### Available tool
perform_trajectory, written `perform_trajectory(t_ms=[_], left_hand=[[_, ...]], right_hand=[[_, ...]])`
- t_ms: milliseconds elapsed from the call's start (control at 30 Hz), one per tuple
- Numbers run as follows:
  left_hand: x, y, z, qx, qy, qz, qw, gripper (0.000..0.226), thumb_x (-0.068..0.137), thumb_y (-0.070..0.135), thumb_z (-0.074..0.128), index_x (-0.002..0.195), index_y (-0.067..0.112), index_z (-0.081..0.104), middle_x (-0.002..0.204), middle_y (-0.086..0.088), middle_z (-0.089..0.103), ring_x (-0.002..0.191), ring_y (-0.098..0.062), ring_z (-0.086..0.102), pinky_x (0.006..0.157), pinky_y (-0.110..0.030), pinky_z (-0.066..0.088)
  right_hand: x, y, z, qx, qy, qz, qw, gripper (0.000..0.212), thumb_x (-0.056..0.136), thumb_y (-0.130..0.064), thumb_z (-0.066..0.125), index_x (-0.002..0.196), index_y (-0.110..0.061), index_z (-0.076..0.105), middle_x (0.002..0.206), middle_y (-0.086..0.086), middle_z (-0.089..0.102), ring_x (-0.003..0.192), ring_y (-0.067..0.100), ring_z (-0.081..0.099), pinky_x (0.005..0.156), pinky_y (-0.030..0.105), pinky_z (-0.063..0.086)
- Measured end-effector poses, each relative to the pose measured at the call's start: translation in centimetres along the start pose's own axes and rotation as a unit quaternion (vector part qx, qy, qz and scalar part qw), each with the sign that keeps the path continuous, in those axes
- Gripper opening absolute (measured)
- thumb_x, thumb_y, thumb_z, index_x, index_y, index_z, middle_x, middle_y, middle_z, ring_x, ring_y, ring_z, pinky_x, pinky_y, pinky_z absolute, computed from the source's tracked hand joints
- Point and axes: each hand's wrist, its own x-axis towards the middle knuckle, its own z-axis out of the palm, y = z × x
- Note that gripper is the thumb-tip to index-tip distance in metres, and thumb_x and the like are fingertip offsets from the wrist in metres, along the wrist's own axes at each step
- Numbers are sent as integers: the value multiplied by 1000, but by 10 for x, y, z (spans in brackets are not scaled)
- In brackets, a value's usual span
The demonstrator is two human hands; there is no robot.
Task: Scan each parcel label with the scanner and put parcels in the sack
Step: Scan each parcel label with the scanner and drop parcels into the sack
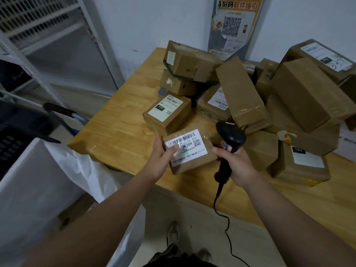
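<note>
- The wooden counter (119, 128) carries the work. Its left half is bare, and its far and right parts are crowded.
- The white sack (38, 180) stands open at the near left, just beside the counter's near corner and below the left arm.
- A heap of brown cardboard parcels (300, 97) fills the far right of the counter. Some show white labels and some lie with plain sides up, so I judge most of the job is still to do.
- The parcel (194, 163) being dealt with sits at the counter's near edge, tilted with its label up. I cannot tell whether it rests on the wood or is lifted clear.
- The black corded scanner (230, 135) is just right of this parcel, its head above the parcel's far right corner.
- The left hand (163, 158) holds the parcel by its left side, with the thumb laid across the label and the fingers (157, 135) reaching past the far edge.
- The right hand (238, 162) is wrapped tightly round the scanner's handle.
- The label (189, 145) has its top barcode in view, though the thumb covers its left end.
- Step in hand — scanning. No beam is visible, so I cannot say whether the scan has registered. Next, the scanner head should be aimed at the uncovered bars, and then the left hand swings the parcel left and down into the sack.
</note>
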Motion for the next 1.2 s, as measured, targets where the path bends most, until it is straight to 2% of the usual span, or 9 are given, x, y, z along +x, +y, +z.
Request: perform_trajectory(t_ms=[100,167,300,400,467,600,767,933,1200], left_hand=[[6,9,2,-129,19,-100,986,38,92,18,54,130,12,50,111,0,67,106,-19,61,85,-30,50],[5,7,0,-181,8,-132,975,23,91,0,51,111,6,60,104,-7,70,102,-24,63,84,-28,52],[6,-4,-8,-187,-24,-171,967,42,88,-2,59,127,10,51,119,-12,68,107,-27,64,93,-36,51],[12,-10,-14,-135,-2,-164,977,53,86,8,68,134,13,47,120,-7,67,106,-21,66,89,-37,54],[17,-12,-17,-91,28,-146,985,59,82,11,74,135,12,48,120,-4,65,106,-18,66,84,-33,56],[24,-14,-17,-35,95,-113,988,60,77,14,80,129,10,50,122,-3,61,99,-17,66,79,-30,57],[29,-12,-11,-12,107,-89,990,56,79,10,79,126,13,50,116,-1,60,94,-15,65,67,-20,53],[29,-15,-10,0,105,-90,990,57,79,10,78,129,10,49,107,4,60,89,-10,63,69,-20,53],[28,-19,-11,4,105,-90,990,59,81,12,77,132,11,47,105,8,57,88,-7,60,72,-22,52]], right_hand=[[1,-4,-1,21,7,4,1000,17,82,-4,71,92,-17,65,83,-2,70,89,15,65,80,27,48],[1,-6,-2,22,10,4,1000,16,83,-5,71,92,-16,65,85,0,69,90,16,65,80,27,48],[4,-5,-2,7,9,11,1000,20,83,-10,72,103,-13,67,96,4,72,97,19,66,84,30,49],[7,-3,2,-61,33,6,998,25,84,-21,73,106,-12,67,97,5,71,99,20,65,84,31,50],[4,-5,7,-137,59,3,989,24,84,-29,74,97,-10,68,84,3,66,85,16,63,72,28,47],[-9,-7,18,-266,21,-32,963,30,84,-30,72,69,-4,66,56,5,62,55,18,62,69,42,55],[-22,-3,30,-314,44,-80,945,56,65,-59,64,69,-4,67,58,15,65,56,30,66,62,52,56],[-27,-4,31,-294,51,-56,953,32,85,-34,69,74,-4,68,59,12,67,52,22,65,64,44,58],[-28,4,34,-297,27,-34,954,25,86,-33,68,73,-12,64,50,1,61,44,12,62,57,33,56]])
